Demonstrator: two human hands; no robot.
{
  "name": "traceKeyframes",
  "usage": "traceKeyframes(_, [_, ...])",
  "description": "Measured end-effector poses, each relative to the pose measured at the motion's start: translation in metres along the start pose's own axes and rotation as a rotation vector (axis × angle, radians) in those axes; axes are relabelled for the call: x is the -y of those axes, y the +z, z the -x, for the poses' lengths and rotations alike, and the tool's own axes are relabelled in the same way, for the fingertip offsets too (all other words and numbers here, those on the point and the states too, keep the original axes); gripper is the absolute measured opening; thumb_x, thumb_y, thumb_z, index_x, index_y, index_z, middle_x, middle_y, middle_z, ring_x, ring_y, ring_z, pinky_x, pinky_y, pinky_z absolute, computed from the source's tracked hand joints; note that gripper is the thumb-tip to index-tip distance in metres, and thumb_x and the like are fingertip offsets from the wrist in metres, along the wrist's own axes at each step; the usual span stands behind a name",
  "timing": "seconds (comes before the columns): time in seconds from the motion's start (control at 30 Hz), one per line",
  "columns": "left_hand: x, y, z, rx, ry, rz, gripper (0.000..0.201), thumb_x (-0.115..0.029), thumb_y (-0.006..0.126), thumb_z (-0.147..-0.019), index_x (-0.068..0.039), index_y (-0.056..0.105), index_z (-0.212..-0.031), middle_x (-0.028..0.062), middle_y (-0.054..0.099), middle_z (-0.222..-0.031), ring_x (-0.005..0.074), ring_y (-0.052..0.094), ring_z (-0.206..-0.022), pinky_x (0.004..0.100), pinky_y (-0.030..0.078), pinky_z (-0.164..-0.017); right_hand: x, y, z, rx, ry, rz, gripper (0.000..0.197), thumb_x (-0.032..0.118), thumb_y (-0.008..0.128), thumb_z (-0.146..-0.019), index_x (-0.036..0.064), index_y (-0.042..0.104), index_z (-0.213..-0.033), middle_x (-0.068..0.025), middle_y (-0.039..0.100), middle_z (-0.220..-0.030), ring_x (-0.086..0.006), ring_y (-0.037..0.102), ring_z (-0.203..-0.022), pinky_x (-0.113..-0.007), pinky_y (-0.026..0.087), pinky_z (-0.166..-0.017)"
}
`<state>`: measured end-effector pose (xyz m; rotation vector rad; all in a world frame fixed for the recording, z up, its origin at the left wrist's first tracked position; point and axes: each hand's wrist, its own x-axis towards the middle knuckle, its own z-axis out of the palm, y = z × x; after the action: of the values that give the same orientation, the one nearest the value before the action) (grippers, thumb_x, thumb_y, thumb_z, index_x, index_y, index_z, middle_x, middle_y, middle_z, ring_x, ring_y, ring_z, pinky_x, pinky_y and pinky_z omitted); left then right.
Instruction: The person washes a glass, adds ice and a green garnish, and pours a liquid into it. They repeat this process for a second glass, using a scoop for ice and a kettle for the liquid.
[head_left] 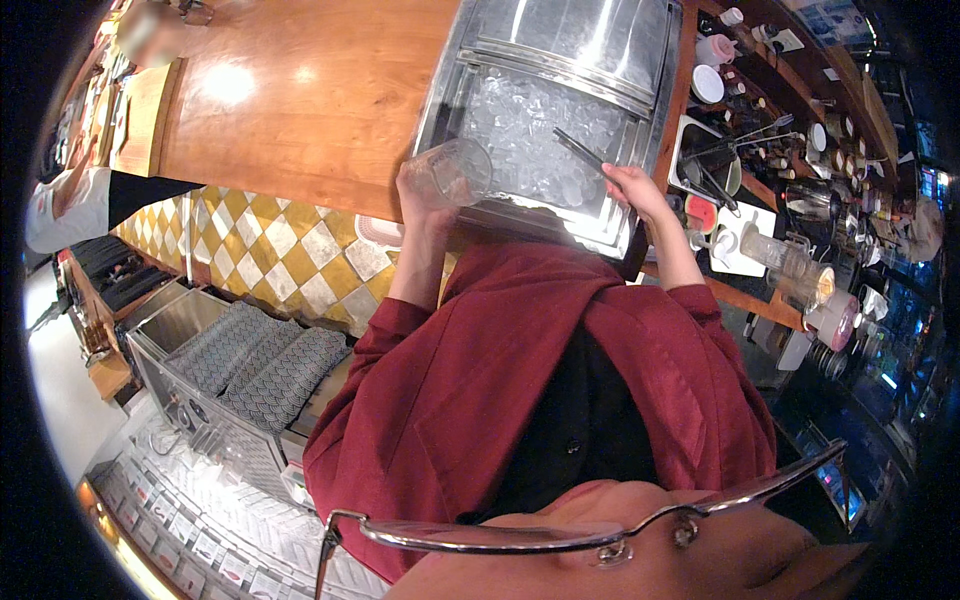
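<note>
A: Where do we have the glass (pixel 470 172)?

B: By the near left corner of the steel bin (pixel 618 236), our left hand (pixel 425 192) curled around its wall. We judge it rigid, smooth, breakable; best held low on the body, off the rim.

A: And our right hand (pixel 632 186)?

B: Closed on the tongs (pixel 583 148), over the ice (pixel 530 115); we cannot tell whether the tips pinch any. Ice likely hard, slick; tongs light.
</note>
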<state>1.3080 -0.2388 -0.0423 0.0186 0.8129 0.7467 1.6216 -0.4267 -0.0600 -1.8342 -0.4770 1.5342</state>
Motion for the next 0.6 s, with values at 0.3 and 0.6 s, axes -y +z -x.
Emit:
traceKeyframes(0.3, [0.001,-0.012,-0.009,0.019,-0.025,0.08,0.054,-0.051,0.03,-0.088,-0.009,0.053,-0.112,0.0097,0.056,-0.111,0.0291,0.05,-0.105,0.0464,0.042,-0.08,0.006,0.004,0.059,0.113,-0.159,-0.213,0.034,0.036,0.056,-0.09,0.0061,0.059,-0.074,0.0051,0.046,-0.051,-0.004,0.038,-0.043,-0.02,0.027,-0.04])
traceKeyframes(0.6, [-0.004,-0.002,0.003,0.012,-0.012,0.02,0.046,-0.04,0.047,-0.083,-0.007,0.056,-0.114,0.0117,0.057,-0.112,0.0291,0.053,-0.105,0.0488,0.043,-0.092,0.028,0.035,0.065,-0.366,-0.381,0.991,0.052,0.054,0.045,-0.088,0.0049,0.062,-0.085,-0.0186,0.06,-0.065,-0.0371,0.06,-0.065,-0.044,0.045,-0.056])
